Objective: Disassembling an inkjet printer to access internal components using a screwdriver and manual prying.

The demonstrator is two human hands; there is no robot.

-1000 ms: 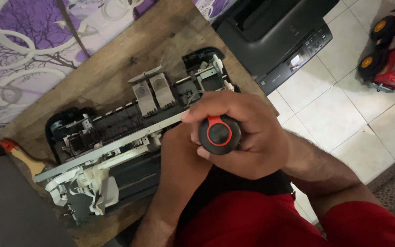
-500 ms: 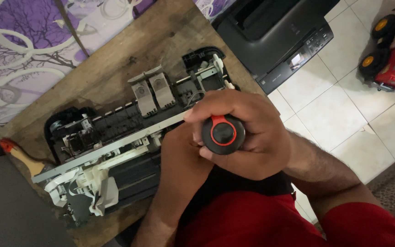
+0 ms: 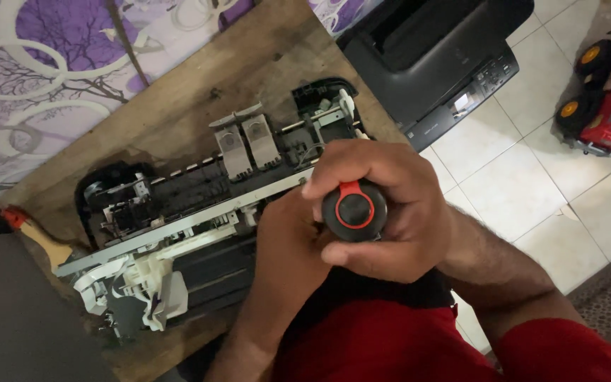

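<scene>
One head camera looks steeply down, close over the worktop point(image 3: 178, 106), with floor point(image 3: 532, 191) at right.

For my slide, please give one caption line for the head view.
Right hand grips a black-and-red screwdriver over an opened printer mechanism on a wooden board; left hand steadies it.

My right hand point(image 3: 383, 212) hides the screwdriver point(image 3: 354, 210) shaft and tip; my left hand point(image 3: 291, 255) covers part of the printer frame point(image 3: 178, 226) beneath.
</scene>
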